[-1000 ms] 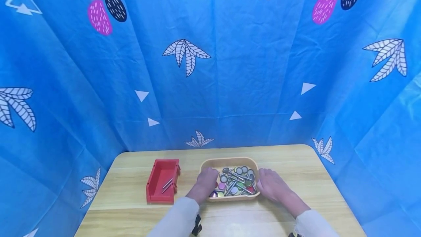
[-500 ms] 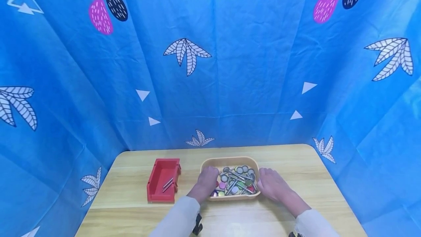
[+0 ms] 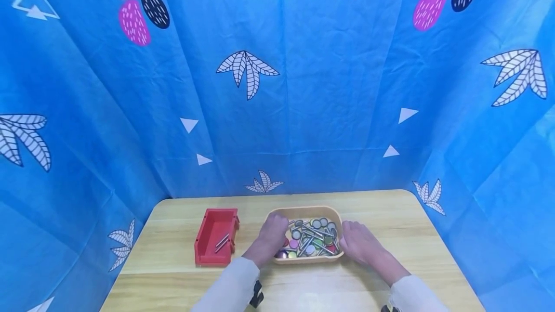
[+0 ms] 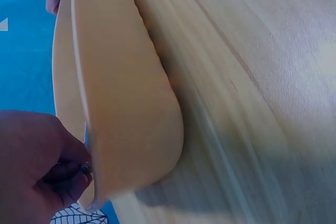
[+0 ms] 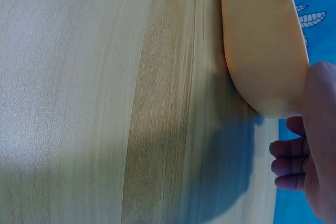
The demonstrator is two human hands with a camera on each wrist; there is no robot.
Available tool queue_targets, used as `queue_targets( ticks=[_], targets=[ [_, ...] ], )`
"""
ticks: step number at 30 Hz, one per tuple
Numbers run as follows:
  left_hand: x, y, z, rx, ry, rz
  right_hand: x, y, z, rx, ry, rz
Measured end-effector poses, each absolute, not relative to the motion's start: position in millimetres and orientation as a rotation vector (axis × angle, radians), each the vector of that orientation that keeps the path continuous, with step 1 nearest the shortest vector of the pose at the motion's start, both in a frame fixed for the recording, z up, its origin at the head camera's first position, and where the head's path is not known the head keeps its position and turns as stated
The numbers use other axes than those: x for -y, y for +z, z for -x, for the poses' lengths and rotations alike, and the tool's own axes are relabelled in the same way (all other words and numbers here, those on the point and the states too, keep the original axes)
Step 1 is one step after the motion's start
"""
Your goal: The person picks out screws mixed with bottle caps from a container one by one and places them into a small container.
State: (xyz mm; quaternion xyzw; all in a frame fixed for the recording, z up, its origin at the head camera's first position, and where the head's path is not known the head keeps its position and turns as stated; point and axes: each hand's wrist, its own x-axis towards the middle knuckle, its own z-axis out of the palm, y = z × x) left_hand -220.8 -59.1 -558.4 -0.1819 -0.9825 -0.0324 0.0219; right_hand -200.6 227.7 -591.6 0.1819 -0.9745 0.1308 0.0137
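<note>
Left hand (image 3: 273,231): pinched a metallic piece (image 4: 86,168), shown only by left wrist view; right hand (image 3: 359,241): gripped smooth, round-cornered tray (image 5: 265,45) at right.

Soft, bright light fills the head view, where the blue printed fabric curtain (image 3: 329,85) pales toward the upper right and darkens low down, and a whitish sheen washes the near middle of the pale wood-grain table (image 3: 312,285). Both wrist views are dimmer, with glare at the table's outer side. The left hand (image 4: 26,156) sits in murky violet shade. Beside the right hand (image 5: 321,140) and the smooth, light-orange, rounded tray (image 5: 262,40) spreads a broad, soft-edged, blue-grey shadow.
</note>
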Motion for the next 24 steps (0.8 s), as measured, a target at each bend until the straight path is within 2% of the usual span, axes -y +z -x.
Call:
queue_targets(
  ticks=[12,24],
  targets=[
    [75.8,-543.1,217.5,3.041,-0.193,0.559,-228.3,-592.3,198.0,2.993,0.407,-0.580],
    [104.9,-522.5,212.4,3.034,-0.483,0.528,-230.4,-593.7,199.2,2.965,0.382,-0.601]
  ],
)
